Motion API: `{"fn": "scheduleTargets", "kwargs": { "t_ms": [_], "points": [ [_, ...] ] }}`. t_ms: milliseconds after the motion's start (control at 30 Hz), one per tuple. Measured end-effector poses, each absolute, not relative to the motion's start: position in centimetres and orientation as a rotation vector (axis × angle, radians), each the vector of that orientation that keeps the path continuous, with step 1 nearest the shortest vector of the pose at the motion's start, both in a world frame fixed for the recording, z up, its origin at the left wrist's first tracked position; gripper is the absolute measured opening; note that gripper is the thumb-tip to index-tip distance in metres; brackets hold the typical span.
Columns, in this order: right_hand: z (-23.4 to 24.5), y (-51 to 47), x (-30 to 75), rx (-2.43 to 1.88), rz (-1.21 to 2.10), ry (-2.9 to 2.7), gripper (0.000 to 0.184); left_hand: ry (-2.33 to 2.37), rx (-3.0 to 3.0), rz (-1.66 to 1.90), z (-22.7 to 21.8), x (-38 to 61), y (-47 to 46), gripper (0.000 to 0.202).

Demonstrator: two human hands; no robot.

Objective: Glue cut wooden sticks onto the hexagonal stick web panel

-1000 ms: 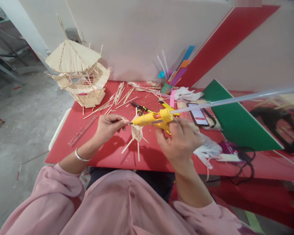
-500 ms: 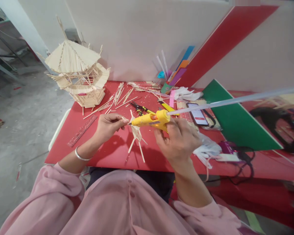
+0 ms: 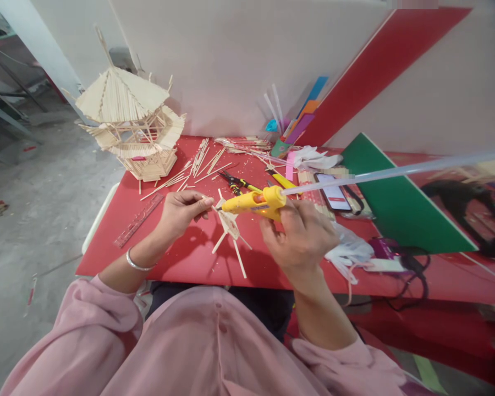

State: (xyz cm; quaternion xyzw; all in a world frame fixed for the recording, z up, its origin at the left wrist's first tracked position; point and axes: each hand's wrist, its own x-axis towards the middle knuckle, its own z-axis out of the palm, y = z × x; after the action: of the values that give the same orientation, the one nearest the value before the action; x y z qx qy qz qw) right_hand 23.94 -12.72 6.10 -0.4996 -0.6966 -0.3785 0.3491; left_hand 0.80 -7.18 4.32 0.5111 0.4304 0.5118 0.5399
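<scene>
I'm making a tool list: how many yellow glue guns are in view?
1: the yellow glue gun, held in the right hand, its nozzle pointing toward the left hand. Another could be hidden behind things on the red table.

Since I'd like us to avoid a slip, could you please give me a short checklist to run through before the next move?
1. Glue gun gripped: ok, the right hand holds it.
2. Stick frame steadied: ok, the left hand pinches it at one end.
3. Glue stick loaded: ok, it runs out from the back of the gun.
4. Fingers clear of the nozzle: not ok, the left fingertips are right beside it.
5. Nozzle hot enough: cannot tell, its heat doesn't show.
6. Pliers set down: ok, they lie on the red table.
</scene>
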Motion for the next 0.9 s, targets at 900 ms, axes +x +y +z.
{"fn": "scheduleTargets", "kwargs": {
  "t_ms": [900],
  "points": [
    [4.5, -11.9, 26.6, -1.534, -0.91, -1.615, 0.021, 0.942, 1.187, 1.308, 3.4, -0.3, -7.4, 0.028]
  ]
}}
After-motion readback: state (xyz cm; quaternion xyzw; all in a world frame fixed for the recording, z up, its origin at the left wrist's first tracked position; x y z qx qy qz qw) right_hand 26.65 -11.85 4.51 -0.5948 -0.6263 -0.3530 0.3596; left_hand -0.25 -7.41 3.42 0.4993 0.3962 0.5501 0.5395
